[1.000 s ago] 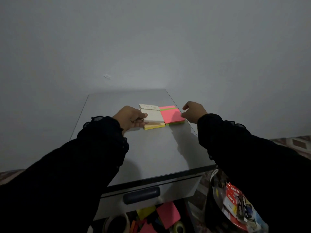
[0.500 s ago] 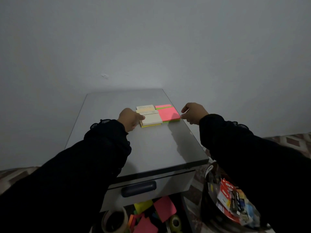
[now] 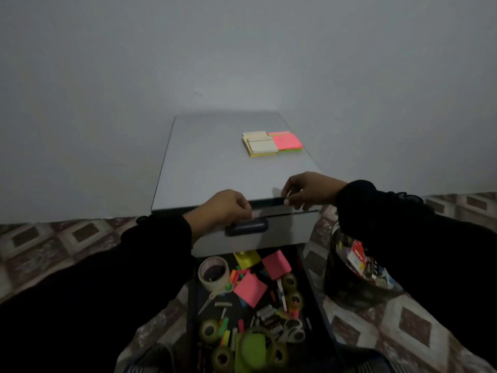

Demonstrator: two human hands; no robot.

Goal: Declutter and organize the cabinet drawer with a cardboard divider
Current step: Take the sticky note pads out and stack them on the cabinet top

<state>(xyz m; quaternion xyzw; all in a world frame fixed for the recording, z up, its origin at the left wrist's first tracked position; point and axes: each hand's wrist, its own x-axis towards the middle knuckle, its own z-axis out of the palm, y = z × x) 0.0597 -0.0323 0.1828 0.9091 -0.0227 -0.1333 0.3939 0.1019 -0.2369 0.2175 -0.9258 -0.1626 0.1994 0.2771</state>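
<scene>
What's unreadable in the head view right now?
- Left hand over the dark drawer handle: grip cannot be told, motion blur.
- Right hand fingertips: hidden behind the grey cabinet top's front edge.
- Open drawer of stationery: near end cut off by the bottom edge.
- Clear jar: mostly hidden by the right sleeve.

Grey cabinet top (image 3: pixel 215 162): cream note pads (image 3: pixel 260 144) touching pink pad (image 3: pixel 287 141).

Dim, flat lighting. Plain grey-white wall (image 3: pixel 242 49) fills the upper half, with one small mark (image 3: pixel 198 92) above the cabinet. Floor (image 3: pixel 53 238) has a patterned covering of brown and cream squares running left and right along the base of the wall; a low grey cabinet (image 3: pixel 215 162) stands against the wall.
</scene>
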